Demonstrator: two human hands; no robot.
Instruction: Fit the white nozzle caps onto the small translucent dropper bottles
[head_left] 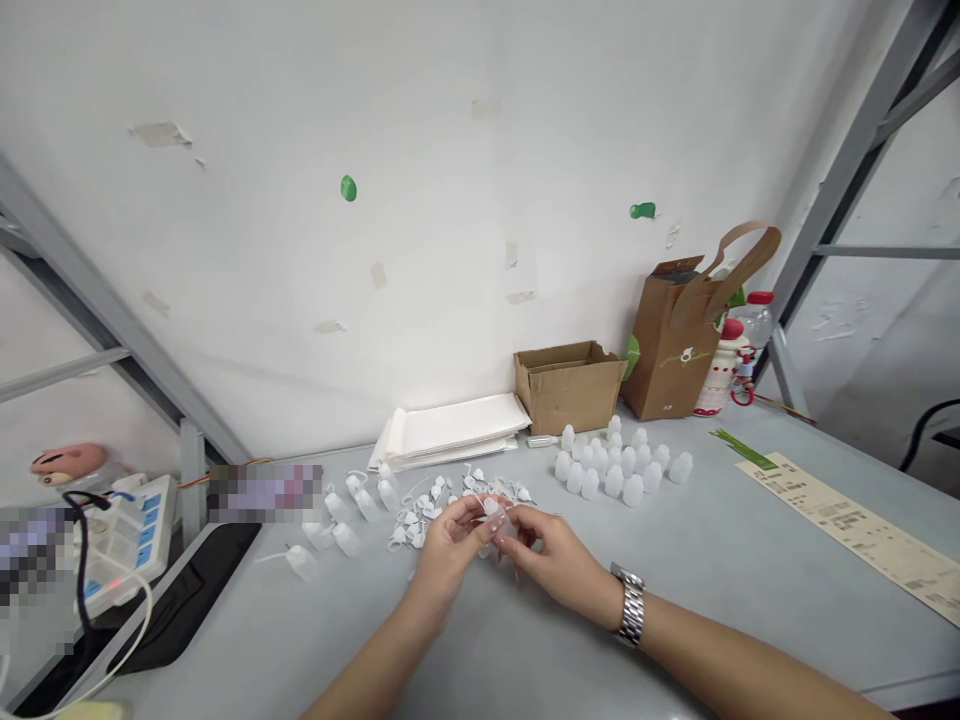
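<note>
Close together over the middle of the table, my left hand (453,532) and my right hand (553,556) both hold one small translucent plastic bottle (504,521). A white cap piece (490,507) shows at its upper left end, by the left fingertips. My right fingers pinch the body, and parts of it are hidden behind them. Just beyond my hands lies a loose pile of white caps with thin cords (420,512). To the left stand several bottles with corded caps (346,539). Several small frosted bottles without cords (634,490) stand in a group on the right.
White padded sheets (457,425) lie against the wall beside an open cardboard box (574,395). Farther right are a brown paper bag (667,350) and a drink bottle (720,375). A printed paper strip (855,520) lies at right. At left is a power strip (139,540) with cables.
</note>
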